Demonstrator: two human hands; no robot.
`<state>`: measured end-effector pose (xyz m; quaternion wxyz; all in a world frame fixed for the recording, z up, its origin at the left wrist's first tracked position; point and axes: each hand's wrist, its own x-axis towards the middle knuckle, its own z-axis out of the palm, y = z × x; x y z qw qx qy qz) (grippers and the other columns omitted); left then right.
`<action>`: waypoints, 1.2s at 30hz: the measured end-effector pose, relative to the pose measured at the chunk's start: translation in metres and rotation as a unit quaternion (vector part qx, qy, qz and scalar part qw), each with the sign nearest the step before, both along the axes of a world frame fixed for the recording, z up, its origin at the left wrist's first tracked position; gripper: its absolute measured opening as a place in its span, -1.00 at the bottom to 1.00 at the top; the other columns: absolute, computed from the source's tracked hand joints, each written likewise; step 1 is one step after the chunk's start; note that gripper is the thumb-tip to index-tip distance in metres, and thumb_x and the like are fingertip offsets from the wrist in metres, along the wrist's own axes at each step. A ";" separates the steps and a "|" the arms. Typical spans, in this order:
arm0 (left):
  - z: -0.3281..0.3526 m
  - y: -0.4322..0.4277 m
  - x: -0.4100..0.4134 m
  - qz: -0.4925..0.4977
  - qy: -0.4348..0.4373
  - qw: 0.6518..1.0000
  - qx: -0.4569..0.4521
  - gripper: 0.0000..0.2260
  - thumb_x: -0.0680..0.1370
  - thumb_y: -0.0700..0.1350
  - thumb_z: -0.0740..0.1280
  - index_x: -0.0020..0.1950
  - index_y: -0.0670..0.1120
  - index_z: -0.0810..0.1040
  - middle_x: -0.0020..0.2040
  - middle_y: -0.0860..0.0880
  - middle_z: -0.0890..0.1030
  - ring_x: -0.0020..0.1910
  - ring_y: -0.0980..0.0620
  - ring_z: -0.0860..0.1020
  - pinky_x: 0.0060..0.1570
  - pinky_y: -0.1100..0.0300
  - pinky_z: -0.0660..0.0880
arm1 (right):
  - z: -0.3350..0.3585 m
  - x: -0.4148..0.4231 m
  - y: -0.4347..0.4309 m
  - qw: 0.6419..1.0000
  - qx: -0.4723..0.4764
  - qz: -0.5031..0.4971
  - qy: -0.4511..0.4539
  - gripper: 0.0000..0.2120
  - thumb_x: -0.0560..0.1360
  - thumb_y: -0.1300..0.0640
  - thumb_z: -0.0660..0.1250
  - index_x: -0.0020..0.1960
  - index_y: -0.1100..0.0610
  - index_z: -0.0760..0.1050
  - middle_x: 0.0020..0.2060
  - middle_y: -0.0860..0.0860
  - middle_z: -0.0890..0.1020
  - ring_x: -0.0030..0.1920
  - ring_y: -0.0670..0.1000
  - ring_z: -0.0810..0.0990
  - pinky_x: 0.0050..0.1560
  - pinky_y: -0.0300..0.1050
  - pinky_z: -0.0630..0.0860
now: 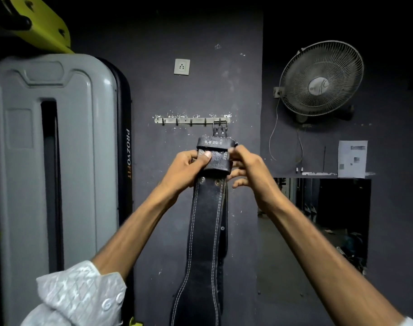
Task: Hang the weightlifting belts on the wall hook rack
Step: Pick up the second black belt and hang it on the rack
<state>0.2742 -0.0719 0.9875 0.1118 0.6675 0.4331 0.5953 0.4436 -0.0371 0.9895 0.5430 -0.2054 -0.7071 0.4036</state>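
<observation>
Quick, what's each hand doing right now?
Left hand: grips the belt near its top.
Right hand: pinches the belt's right edge.

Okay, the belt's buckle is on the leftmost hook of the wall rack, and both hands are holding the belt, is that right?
Not quite. The head view shows the buckle at the rightmost hook of the rack, not the leftmost. The left hand and right hand do both hold the belt.

"USI" is stamped on the belt (208, 220), just above the left hand (189, 164). "PROZYOFIT" runs vertically down the black edge of the machine (128, 154), well left of that hand. The sheet of paper (352, 158) far right of the right hand (247, 168) is too blurred to read.
</observation>
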 end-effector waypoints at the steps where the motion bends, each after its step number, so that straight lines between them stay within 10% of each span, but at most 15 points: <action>1: -0.003 0.003 0.001 -0.002 0.002 1.000 0.002 -0.72 0.66 0.01 0.26 -0.08 -0.15 0.60 -0.37 -0.02 0.47 -0.53 0.19 0.31 -0.52 0.30 0.21 | 0.003 -0.001 0.006 1.000 0.004 -0.018 0.006 -0.70 0.55 -0.07 0.32 0.02 0.17 0.59 -0.37 -0.04 0.56 -0.42 -0.09 0.50 -0.44 -0.24 0.40; 7: -0.014 0.025 -0.014 0.019 -0.004 0.999 -0.026 -0.75 0.63 0.00 0.32 0.17 -0.15 0.53 -0.24 0.04 0.64 -0.42 0.19 0.47 -0.49 0.29 0.35 | -0.005 -0.021 0.046 0.995 0.072 -0.063 0.021 -0.76 0.61 0.15 0.36 0.00 0.37 0.58 -0.36 0.00 0.56 -0.43 -0.17 0.47 -0.43 -0.31 0.37; 13: -0.013 0.055 -0.040 0.007 -0.021 0.999 -0.039 -0.69 0.59 -0.13 0.38 0.29 -0.18 0.42 0.09 -0.09 0.68 -0.26 0.02 0.57 -0.45 0.24 0.44 | -0.020 -0.050 0.083 0.988 0.102 -0.106 0.043 -0.95 0.58 0.19 0.40 -0.04 0.08 0.55 -0.35 0.02 0.61 -0.31 -0.04 0.53 -0.26 -0.09 0.47; 21: -0.015 0.135 -0.085 0.055 -0.054 0.997 0.029 -0.64 0.46 -0.08 0.52 0.16 -0.03 0.45 -0.08 0.02 0.67 -0.33 0.00 0.66 -0.42 0.16 0.50 | -0.023 -0.099 0.141 0.970 0.140 -0.185 0.076 -0.75 0.50 0.02 0.44 0.11 -0.08 0.42 -0.34 -0.04 0.62 -0.25 0.22 0.65 -0.13 0.28 0.63; 36: 0.018 0.308 -0.144 0.135 0.050 0.982 0.119 -0.35 0.53 0.00 0.45 0.57 0.04 0.28 0.03 0.04 0.65 -0.39 0.08 0.50 -0.12 0.06 0.58 | 0.005 -0.169 0.319 0.947 0.186 -0.239 0.108 -0.66 0.55 0.13 0.44 0.30 0.07 0.51 -0.34 -0.04 0.56 -0.31 -0.06 0.55 -0.17 0.00 0.58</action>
